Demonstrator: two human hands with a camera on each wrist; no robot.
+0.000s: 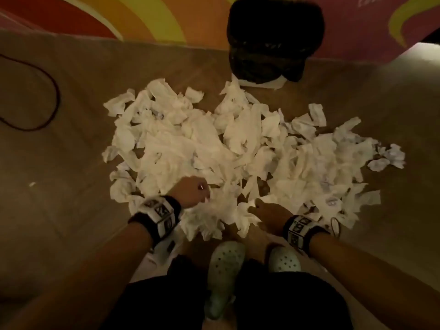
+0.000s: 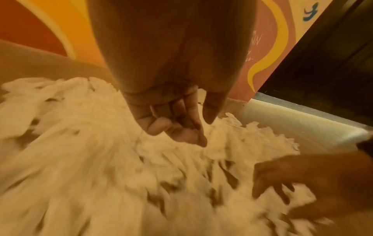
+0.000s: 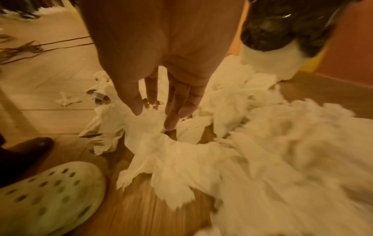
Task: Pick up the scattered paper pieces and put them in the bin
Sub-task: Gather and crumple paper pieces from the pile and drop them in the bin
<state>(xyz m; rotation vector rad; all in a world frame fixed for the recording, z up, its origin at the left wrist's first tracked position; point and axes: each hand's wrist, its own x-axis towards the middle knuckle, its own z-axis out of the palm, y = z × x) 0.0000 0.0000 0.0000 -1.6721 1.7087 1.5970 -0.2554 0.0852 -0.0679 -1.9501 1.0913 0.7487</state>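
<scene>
A big heap of torn white paper pieces (image 1: pixel 214 144) (image 2: pixel 80 159) (image 3: pixel 262 143) covers the wooden floor in front of me. Beyond it, against the wall, stands the bin (image 1: pixel 273 44) (image 3: pixel 282 32), white with a black bag liner. My left hand (image 1: pixel 194 190) (image 2: pixel 177 127) is at the heap's near edge, knuckles up. Its fingers are curled with no paper seen inside them, and the fingertips brush the pieces. My right hand (image 1: pixel 264 209) (image 3: pixel 161 108) (image 2: pixel 292 183) reaches down with straight fingers that touch the paper at the near edge.
My two pale clogs (image 1: pixel 226 263) (image 3: pixel 46 191) stand just behind the heap. A dark cable (image 1: pixel 54 96) (image 3: pixel 30 49) loops on the floor at the left. A painted wall (image 1: pixel 142 17) runs behind the bin. Bare wooden floor (image 1: pixel 71 163) lies left of the heap.
</scene>
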